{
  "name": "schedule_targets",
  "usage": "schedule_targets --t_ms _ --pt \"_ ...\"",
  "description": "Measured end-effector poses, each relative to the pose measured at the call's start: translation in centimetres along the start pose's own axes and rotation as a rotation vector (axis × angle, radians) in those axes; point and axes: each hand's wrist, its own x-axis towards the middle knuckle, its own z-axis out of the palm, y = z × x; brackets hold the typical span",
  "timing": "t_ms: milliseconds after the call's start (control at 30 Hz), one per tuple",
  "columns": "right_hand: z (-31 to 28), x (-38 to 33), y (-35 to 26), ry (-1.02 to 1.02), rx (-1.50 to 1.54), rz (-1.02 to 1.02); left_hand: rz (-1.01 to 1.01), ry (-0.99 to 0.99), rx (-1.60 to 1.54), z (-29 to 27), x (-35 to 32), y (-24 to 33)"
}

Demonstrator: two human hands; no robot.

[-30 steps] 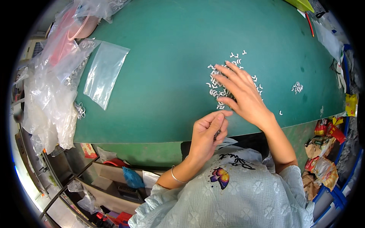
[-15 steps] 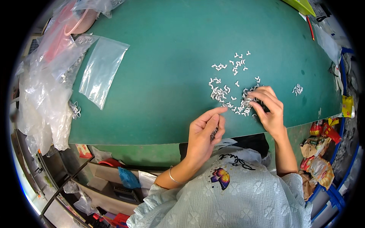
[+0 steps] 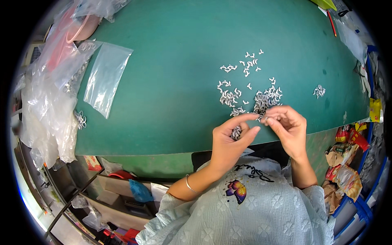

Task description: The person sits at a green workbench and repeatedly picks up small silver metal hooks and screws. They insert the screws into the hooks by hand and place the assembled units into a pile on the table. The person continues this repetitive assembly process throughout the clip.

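Note:
Small curved silver metal pieces lie heaped on the green tabletop just beyond my right hand. Its thumb and forefinger are pinched together at the heap's near edge, on what looks like one such piece. My left hand is curled around a cluster of these pieces, visible between thumb and fingers. Its forefinger points toward the right fingertips, close to them. A looser group of pieces spreads beyond the left hand, and several more are scattered farther off.
A small separate pile of pieces sits to the right. On the left lie a flat clear plastic bag, a heap of clear bags, some silver rings and a pink basket. A red pen is at the far right.
My right hand has drawn back from the heap toward my left hand. The left hand has shifted right and turned, its thumb spreading so the pieces in it show.

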Motion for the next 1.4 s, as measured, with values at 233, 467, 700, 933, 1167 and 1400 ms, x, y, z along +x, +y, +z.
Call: schedule_targets --t_ms 233,467,700,933,1167,1400 --pt "-0.9 -0.8 -0.5 -0.098 -0.019 -0.043 0.233 -0.051 0.297 0.8 0.5 0.7" --pt "-0.8 -1.2 -1.2 -0.053 -0.055 -0.033 0.366 -0.031 0.379 0.9 0.2 0.6" --pt "-0.7 -1.7 -1.9 -0.029 -0.109 -0.063 0.299 -0.083 0.318 1.0 0.4 0.9" --pt "-1.0 -1.4 -2.0 -0.069 -0.172 -0.196 0.108 -0.116 0.044 1.1 0.3 0.2" --pt "-1.4 -1.0 -2.0 -0.104 -0.277 -0.201 -0.327 -0.221 -0.245 0.7 0.2 0.8" --pt "-1.4 2.1 -0.2 0.15 -0.862 -0.429 -0.417 -0.345 -0.554 0.1 0.2 -0.2"
